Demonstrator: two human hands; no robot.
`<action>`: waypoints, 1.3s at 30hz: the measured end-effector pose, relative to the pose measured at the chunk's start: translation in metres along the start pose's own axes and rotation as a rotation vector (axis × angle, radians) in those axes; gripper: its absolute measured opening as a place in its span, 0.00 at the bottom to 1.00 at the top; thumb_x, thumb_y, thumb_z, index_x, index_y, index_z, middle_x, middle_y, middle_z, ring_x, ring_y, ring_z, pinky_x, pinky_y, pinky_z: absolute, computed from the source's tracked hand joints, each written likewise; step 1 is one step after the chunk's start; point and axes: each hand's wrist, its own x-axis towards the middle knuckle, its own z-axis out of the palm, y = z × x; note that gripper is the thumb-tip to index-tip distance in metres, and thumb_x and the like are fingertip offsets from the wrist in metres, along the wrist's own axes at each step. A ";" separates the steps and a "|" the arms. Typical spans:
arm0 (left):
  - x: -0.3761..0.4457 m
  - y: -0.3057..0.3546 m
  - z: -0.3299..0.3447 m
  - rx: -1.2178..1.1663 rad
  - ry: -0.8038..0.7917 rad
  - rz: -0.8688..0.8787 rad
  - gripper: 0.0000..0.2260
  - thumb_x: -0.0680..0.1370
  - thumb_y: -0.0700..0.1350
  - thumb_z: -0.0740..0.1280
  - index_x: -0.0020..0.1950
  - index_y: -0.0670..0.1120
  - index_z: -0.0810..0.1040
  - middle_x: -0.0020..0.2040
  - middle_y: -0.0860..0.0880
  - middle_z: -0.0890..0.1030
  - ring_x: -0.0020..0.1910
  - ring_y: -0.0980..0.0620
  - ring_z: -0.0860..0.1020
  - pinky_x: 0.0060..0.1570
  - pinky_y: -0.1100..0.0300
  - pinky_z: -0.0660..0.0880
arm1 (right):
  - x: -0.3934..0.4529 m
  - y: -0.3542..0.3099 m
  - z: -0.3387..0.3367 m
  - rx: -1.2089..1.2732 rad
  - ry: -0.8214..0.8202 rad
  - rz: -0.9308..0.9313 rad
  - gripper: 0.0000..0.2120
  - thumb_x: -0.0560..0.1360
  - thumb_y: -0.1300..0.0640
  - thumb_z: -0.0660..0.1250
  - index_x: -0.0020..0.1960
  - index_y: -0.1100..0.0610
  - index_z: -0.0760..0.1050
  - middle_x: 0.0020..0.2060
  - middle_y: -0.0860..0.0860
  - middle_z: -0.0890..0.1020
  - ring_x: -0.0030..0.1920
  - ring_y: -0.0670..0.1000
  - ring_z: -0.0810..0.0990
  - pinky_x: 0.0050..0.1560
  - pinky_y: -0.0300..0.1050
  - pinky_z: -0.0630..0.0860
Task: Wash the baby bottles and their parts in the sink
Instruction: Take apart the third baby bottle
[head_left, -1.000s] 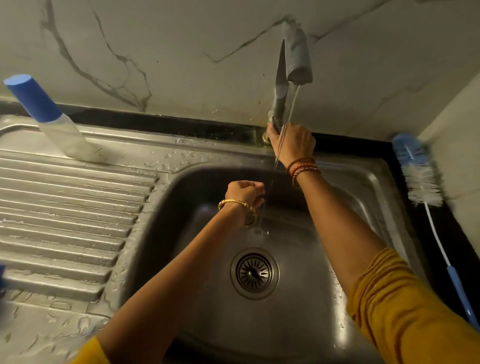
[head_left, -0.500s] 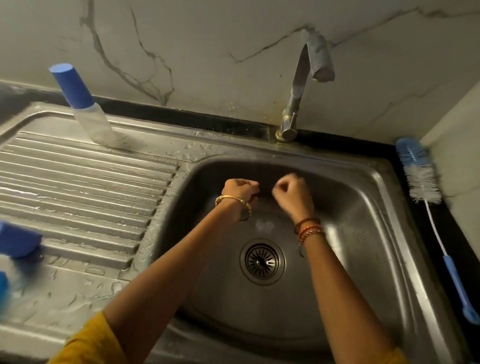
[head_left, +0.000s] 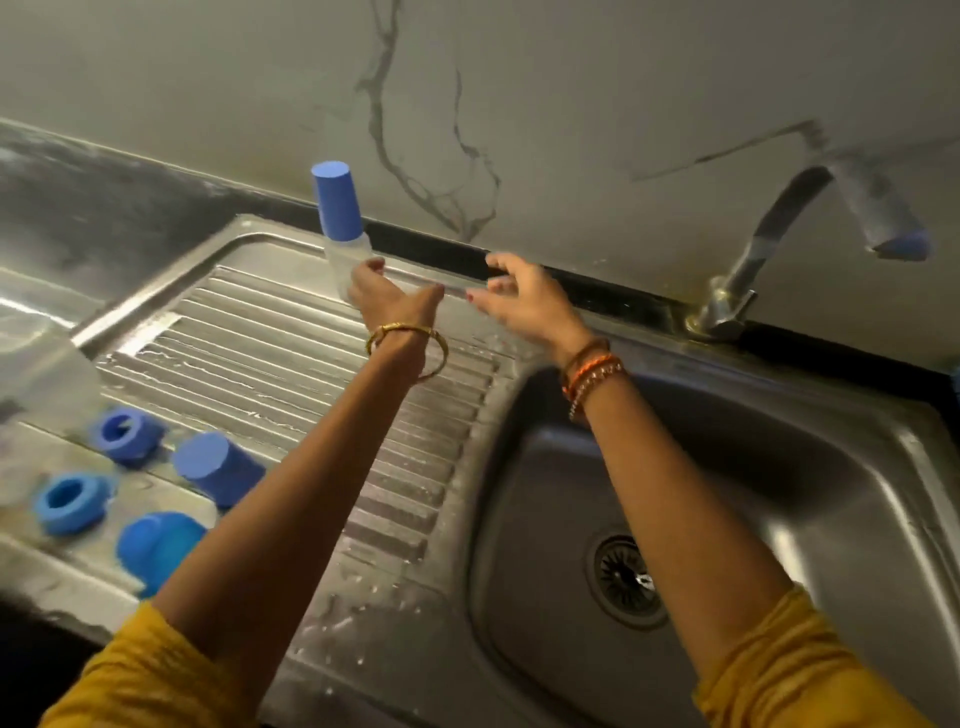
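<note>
Now bottle (head_left: 347, 249) in left hand (head_left: 387, 299).

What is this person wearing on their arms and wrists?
Both arms wear mustard-yellow sleeves pushed up past the elbow, the forearms bare. The left hand has a thin gold bangle at its wrist. The right hand wears several orange and beaded bangles, and red nail polish shows.

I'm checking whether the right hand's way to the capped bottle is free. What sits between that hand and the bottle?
In the head view, only the left hand, gripping the capped bottle; otherwise bare drainboard up to the right hand.
</note>
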 end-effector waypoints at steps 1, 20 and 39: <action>0.016 0.001 -0.008 -0.017 0.056 -0.021 0.31 0.68 0.36 0.74 0.67 0.42 0.64 0.66 0.42 0.65 0.62 0.46 0.70 0.61 0.59 0.70 | 0.015 -0.015 0.008 0.037 0.004 -0.024 0.29 0.75 0.53 0.66 0.73 0.57 0.60 0.65 0.58 0.71 0.63 0.54 0.72 0.58 0.43 0.72; 0.118 -0.042 -0.004 0.165 0.211 0.089 0.30 0.65 0.39 0.76 0.65 0.43 0.69 0.63 0.43 0.71 0.62 0.46 0.69 0.60 0.56 0.71 | 0.135 -0.080 0.094 0.000 0.267 -0.276 0.20 0.75 0.56 0.67 0.63 0.61 0.69 0.60 0.56 0.76 0.57 0.52 0.75 0.50 0.38 0.74; -0.158 -0.069 0.027 0.780 -0.424 1.670 0.08 0.69 0.41 0.70 0.46 0.45 0.84 0.46 0.44 0.83 0.44 0.43 0.82 0.40 0.56 0.77 | -0.187 0.138 -0.050 -0.093 -0.426 0.335 0.17 0.66 0.57 0.75 0.52 0.51 0.74 0.44 0.46 0.79 0.47 0.48 0.78 0.45 0.36 0.73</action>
